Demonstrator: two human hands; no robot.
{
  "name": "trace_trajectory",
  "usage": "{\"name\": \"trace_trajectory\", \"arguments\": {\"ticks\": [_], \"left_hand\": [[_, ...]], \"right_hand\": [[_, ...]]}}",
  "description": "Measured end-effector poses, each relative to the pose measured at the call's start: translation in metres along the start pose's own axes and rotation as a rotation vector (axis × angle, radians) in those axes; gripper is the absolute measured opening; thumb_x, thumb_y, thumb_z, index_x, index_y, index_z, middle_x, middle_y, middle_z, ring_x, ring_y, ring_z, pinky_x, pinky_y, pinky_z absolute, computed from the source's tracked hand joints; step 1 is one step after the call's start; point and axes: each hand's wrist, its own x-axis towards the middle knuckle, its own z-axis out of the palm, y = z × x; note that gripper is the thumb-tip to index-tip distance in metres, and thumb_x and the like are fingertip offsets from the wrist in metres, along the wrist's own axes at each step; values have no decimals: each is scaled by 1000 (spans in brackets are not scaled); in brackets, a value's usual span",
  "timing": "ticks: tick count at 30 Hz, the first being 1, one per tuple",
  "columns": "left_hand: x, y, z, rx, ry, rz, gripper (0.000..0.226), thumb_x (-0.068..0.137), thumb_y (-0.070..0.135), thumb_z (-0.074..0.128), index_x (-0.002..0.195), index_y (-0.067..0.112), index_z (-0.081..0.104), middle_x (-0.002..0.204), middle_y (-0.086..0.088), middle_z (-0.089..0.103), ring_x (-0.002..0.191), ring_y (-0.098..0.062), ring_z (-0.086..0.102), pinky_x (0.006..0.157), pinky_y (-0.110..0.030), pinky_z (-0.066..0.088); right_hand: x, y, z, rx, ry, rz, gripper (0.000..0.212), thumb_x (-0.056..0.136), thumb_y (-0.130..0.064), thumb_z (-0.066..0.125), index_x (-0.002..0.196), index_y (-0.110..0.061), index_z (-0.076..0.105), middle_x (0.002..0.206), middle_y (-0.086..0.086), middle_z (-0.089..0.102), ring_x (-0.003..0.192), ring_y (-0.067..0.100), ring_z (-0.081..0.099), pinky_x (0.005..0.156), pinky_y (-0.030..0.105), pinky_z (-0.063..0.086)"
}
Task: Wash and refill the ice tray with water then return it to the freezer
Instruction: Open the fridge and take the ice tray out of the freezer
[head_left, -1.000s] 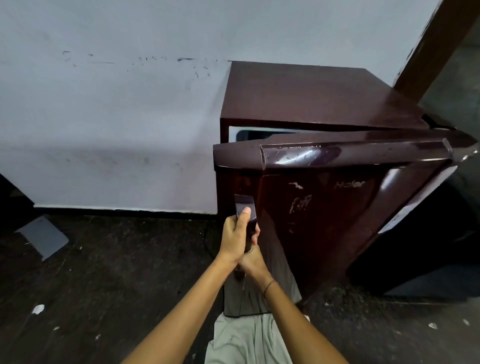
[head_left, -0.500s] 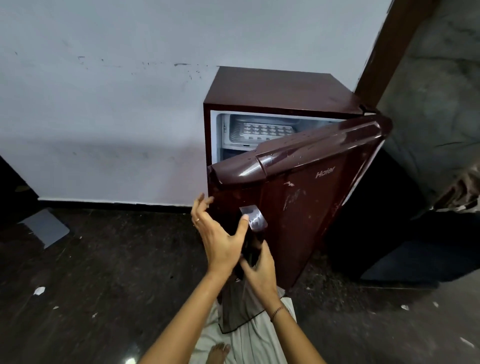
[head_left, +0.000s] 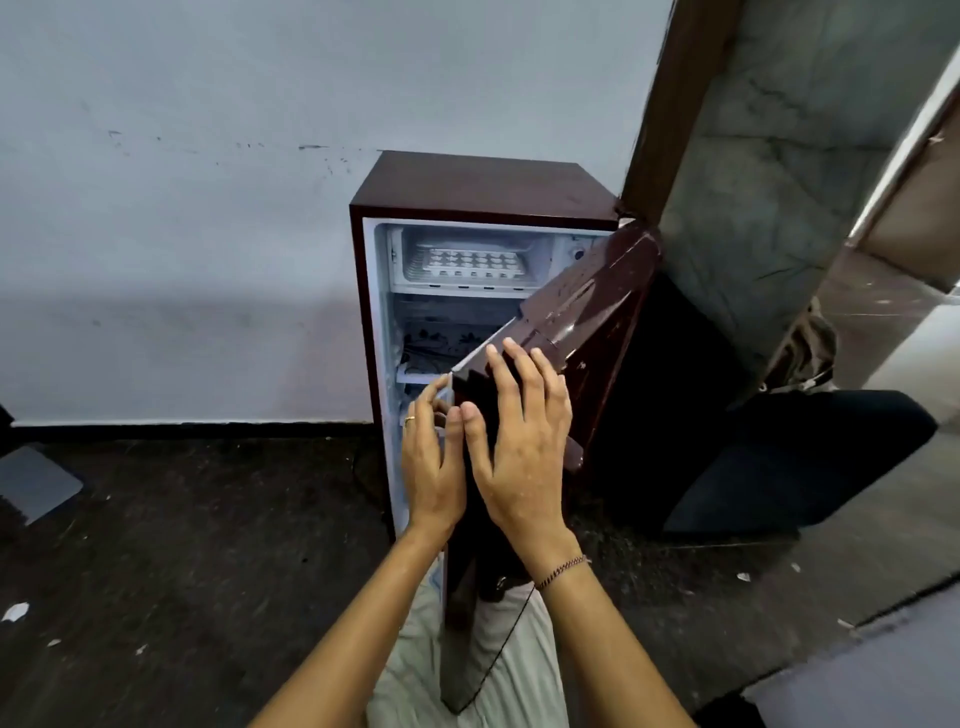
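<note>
Sitting in the freezer compartment (head_left: 540, 249) at the top of the little maroon fridge (head_left: 483, 182), the white ice tray (head_left: 470, 261) lies flat with its cube pockets facing up. The shelves below it are only partly visible behind the door (head_left: 587, 312), which stands swung out to the right. The person's left hand (head_left: 434, 467), with a ring (head_left: 410, 420) on one finger, pinches the door's free edge, fingers on the pale inner side and thumb on the outside. The right hand (head_left: 519, 441), a thin bracelet (head_left: 563, 569) at its wrist, lies flat on the glossy outer face with fingers spread. The fridge stands on a dark floor (head_left: 182, 545) against a pale wall (head_left: 182, 234).
</note>
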Motion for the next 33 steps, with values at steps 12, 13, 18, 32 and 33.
{"name": "trace_trajectory", "arguments": {"ticks": [12, 13, 18, 32, 33], "left_hand": [[-28, 50, 68, 32, -202, 260, 38, 93, 36, 39, 83, 10, 65, 93, 6, 51, 87, -13, 52, 71, -29, 45], [-26, 55, 76, 65, -213, 282, 37, 93, 35, 40, 85, 9, 65, 100, 3, 50, 94, -14, 52, 76, -31, 47], [-20, 88, 124, 20, -493, 389, 35, 95, 36, 41, 123, 19, 55, 138, 2, 44, 126, -8, 41, 101, -26, 39], [-40, 103, 210, 183, -656, 685, 43, 98, 33, 38, 139, 18, 42, 148, 2, 38, 143, -12, 21, 107, -32, 39], [-42, 103, 213, 186, -650, 680, 44, 98, 34, 37, 139, 18, 42, 148, 2, 37, 143, -11, 20, 107, -31, 40]], "right_hand": [[-2, 38, -87, -538, 157, 224, 27, 85, -35, 51, 96, -12, 57, 122, 5, 55, 104, 27, 50, 82, 43, 47], [-3, 42, -92, -548, 162, 239, 28, 84, -33, 50, 102, -12, 58, 123, 5, 55, 105, 27, 50, 83, 43, 47], [-13, 65, -121, -694, 211, 308, 39, 86, -23, 47, 121, -12, 58, 130, 7, 55, 116, 28, 51, 92, 45, 44], [-26, 154, -183, -739, 283, 214, 37, 94, -24, 49, 128, -11, 57, 126, 4, 61, 112, 24, 54, 94, 39, 46], [-26, 157, -184, -735, 293, 203, 37, 94, -24, 49, 127, -11, 58, 126, 4, 61, 111, 24, 54, 94, 39, 46]]}}
